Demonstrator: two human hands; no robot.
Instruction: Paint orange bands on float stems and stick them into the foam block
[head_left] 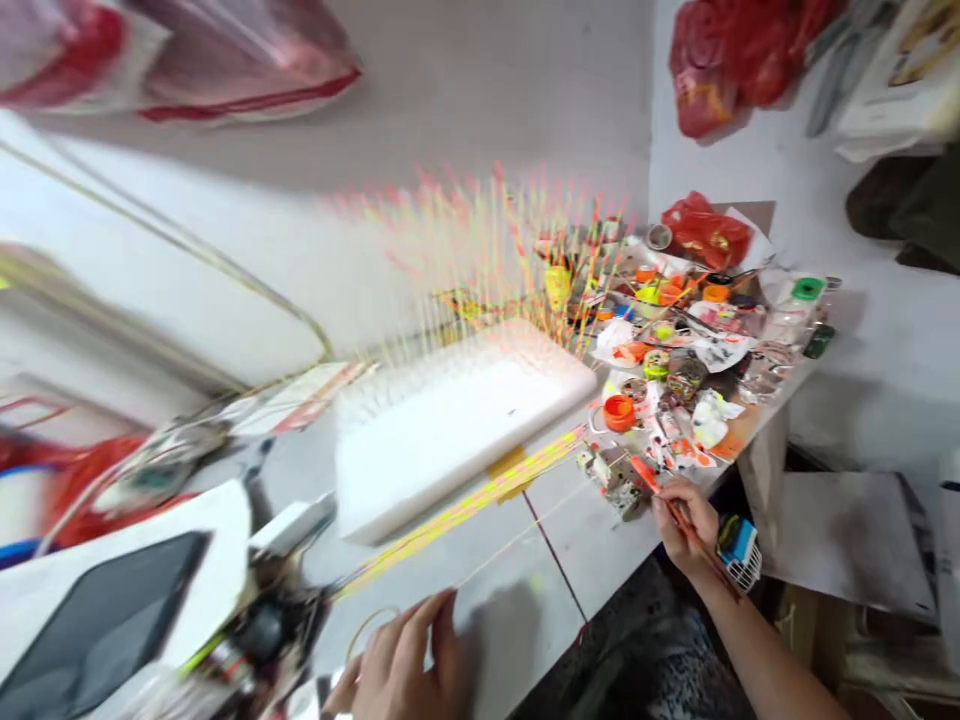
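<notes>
My right hand is closed around a paintbrush whose head is orange, over the table's front edge. Close to the brush head lies a paint-smeared block. At the bottom, my left hand has its thumb and forefinger pinched together. From those fingertips a thin pale stick runs toward the block. Behind it, a row of yellow-and-pink painted sticks lies along a white foam block. Many thin sticks with bright tips stand upright at the foam; motion blurs them.
An open orange paint jar stands among several jars, stained tissues and a green-capped bottle on the right. A dark tablet-like panel and clutter occupy the left. Plastic bags hang above. A dark line crosses the tabletop.
</notes>
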